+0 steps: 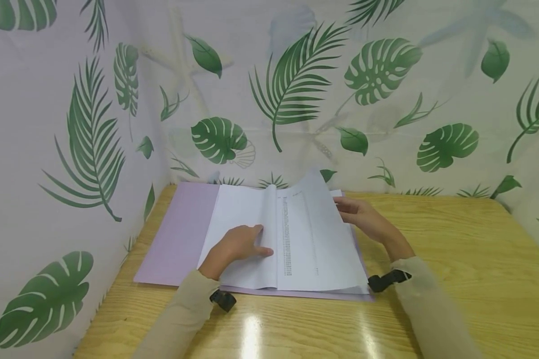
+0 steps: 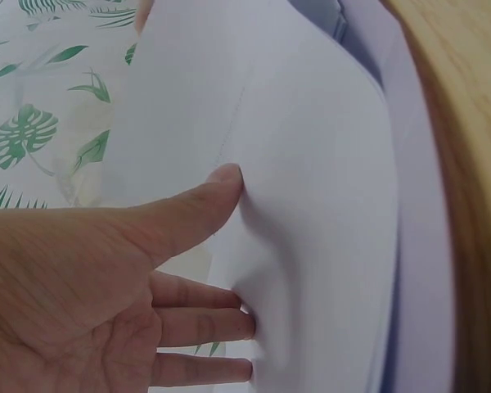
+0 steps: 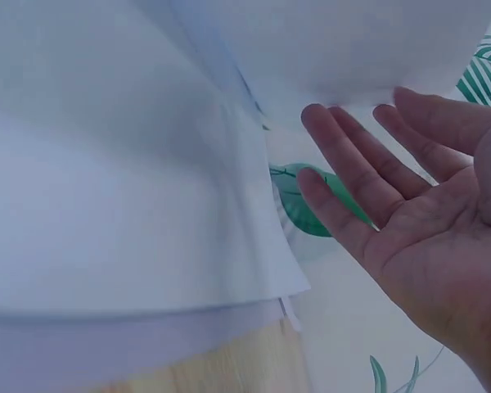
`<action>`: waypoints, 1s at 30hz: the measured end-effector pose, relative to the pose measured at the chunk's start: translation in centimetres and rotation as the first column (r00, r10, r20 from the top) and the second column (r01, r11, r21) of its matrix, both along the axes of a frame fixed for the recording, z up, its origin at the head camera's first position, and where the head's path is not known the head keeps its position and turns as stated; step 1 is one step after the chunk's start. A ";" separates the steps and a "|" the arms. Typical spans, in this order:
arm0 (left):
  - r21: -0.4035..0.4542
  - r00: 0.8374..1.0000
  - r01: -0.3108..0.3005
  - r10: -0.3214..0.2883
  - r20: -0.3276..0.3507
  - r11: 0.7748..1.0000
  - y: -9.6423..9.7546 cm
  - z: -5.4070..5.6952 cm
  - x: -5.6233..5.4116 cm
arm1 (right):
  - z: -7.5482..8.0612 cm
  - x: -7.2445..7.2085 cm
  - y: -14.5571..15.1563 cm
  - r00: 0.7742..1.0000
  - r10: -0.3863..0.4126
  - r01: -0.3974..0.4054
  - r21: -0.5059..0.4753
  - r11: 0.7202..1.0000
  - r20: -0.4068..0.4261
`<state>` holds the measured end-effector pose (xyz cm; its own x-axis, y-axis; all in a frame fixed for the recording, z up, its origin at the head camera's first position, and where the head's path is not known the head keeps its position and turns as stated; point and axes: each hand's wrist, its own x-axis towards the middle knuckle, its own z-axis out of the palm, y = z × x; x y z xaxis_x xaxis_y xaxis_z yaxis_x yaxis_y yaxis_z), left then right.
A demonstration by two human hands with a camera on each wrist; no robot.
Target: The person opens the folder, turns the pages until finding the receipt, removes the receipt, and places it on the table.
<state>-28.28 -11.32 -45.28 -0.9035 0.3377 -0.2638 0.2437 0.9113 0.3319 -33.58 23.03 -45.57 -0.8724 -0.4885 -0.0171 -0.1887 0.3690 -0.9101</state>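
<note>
A lilac folder (image 1: 184, 224) lies opened out on the table, with white sheets inside it. My left hand (image 1: 240, 244) rests on the left-hand sheets beside the fold, thumb and fingers extended. In the left wrist view, the tips of this hand (image 2: 106, 278) touch the white paper (image 2: 311, 180), which dents beside them. A printed page (image 1: 314, 239) on the right, with a narrow column of small text, has its far corner raised and curved. My right hand (image 1: 364, 217) is at that page's right edge, its fingers (image 3: 352, 155) fairly straight and their tips right at the paper's edge.
The folder lies on a wooden table (image 1: 453, 259). A leaf-patterned cloth (image 1: 296, 99) hangs behind the table and along its left side. Each wrist wears a black strap with a small device, the right one (image 1: 388, 280) close to the folder's near right corner.
</note>
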 end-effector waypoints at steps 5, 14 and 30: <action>0.011 1.000 0.000 0.000 0.006 1.000 0.0 0.0 0.0 | -0.4 -0.2 -1.0 1.000 0.005 -0.005 -0.019 1.000 -0.010; 0.004 1.000 -0.002 0.002 0.001 1.000 -0.1 -0.1 -0.1 | -1.1 -0.1 -3.4 0.999 -0.038 0.039 -0.031 0.999 0.026; 0.037 1.000 0.014 -0.014 -0.001 0.999 -0.2 0.3 0.1 | -2.3 0.6 -5.1 0.998 0.037 -0.038 -0.022 0.999 -0.043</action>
